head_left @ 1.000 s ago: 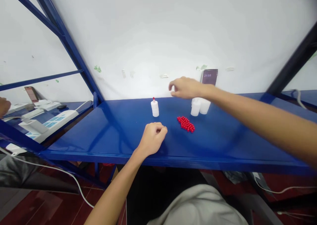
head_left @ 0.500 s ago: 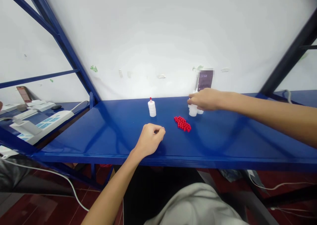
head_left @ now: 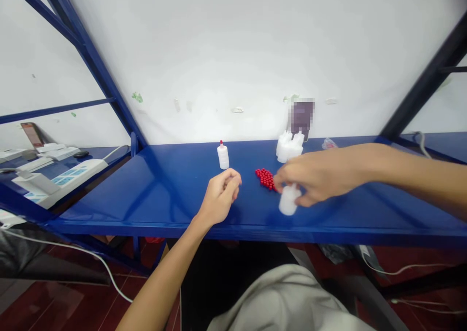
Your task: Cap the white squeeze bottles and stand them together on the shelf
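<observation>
A small white plastic squeeze bottle hangs tilted from the fingers of my right hand, which grip it near its top. It is just right of and nearer than a patch of small red caps on the blue table. My left hand rests over the table left of the caps, fingers curled closed; what they hold, if anything, is hidden. Beyond it stands an upright white bottle with a red tip. Several white bottles without red tips stand grouped at the back.
The blue table meets a white wall. A dark phone, partly pixelated, leans behind the bottle group. A clear plastic bag lies to its right. Blue frame posts rise on the left, with a power strip beyond.
My right hand has drawn back towards me from the bottle group, bringing one white bottle with it. My left hand has moved slightly, its fingers still curled.
</observation>
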The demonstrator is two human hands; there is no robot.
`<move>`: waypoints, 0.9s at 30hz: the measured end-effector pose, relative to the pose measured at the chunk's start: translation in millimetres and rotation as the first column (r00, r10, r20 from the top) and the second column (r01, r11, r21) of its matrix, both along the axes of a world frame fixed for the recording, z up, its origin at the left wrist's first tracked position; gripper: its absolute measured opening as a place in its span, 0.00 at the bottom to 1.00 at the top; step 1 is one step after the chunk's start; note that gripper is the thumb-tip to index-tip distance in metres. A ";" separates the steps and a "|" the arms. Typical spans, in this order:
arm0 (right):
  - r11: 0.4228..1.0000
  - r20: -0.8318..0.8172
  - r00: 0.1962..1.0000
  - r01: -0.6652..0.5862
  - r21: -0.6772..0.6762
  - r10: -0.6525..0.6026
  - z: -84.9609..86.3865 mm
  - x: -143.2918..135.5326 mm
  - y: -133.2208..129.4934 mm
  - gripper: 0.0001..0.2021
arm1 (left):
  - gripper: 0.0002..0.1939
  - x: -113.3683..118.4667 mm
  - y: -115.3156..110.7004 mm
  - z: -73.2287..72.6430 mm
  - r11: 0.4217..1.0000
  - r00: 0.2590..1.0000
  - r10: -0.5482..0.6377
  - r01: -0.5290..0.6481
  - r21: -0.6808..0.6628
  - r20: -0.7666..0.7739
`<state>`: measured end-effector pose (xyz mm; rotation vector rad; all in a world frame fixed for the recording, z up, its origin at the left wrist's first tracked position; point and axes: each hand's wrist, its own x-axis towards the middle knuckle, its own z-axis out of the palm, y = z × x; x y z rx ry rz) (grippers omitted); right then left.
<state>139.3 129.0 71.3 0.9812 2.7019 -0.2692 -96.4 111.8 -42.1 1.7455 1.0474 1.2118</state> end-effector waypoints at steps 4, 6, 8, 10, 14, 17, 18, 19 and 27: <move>0.970 -0.247 0.938 -0.230 0.080 0.243 2.3 -42.9 5.3 0.10 | 0.21 2.6 2.8 0.4 0.999 0.988 -0.051 0.049 0.018 0.147; 0.965 -0.346 0.902 -0.230 0.124 0.260 5.4 -46.9 12.5 0.08 | 0.23 2.3 5.0 0.3 0.999 0.982 -0.034 0.034 0.004 0.184; 0.978 -0.385 0.904 -0.133 0.163 0.187 5.6 -35.7 19.6 0.07 | 0.23 1.7 6.7 -0.3 0.999 0.978 -0.039 0.044 -0.020 0.203; 0.987 -0.354 0.932 -0.013 0.162 0.071 -1.7 -15.1 25.1 0.07 | 0.22 1.7 6.9 -1.1 0.996 0.981 -0.064 0.075 -0.049 0.180; 0.994 -0.214 0.976 0.070 0.089 -0.050 -37.0 24.8 30.5 0.07 | 0.18 2.6 4.1 -0.9 0.970 0.978 -0.161 0.182 -0.162 0.131; 0.989 -0.271 0.953 0.149 0.021 -0.138 -61.3 38.2 30.2 0.08 | 0.19 2.3 1.9 1.7 0.952 0.969 -0.239 0.246 -0.182 0.055; 0.986 -0.300 0.941 0.168 0.007 -0.159 -66.1 39.4 29.3 0.09 | 0.19 2.2 1.4 2.5 0.953 0.969 -0.247 0.247 -0.177 0.020; 0.983 -0.323 0.931 0.181 0.001 -0.171 -69.0 39.4 28.1 0.09 | 0.19 2.4 1.0 3.1 0.955 0.970 -0.244 0.240 -0.172 -0.003; 0.982 -0.300 0.937 0.188 -0.002 -0.180 -72.5 31.4 24.0 0.08 | 0.23 16.5 -5.6 -5.3 0.980 0.980 -0.120 0.143 -0.139 0.162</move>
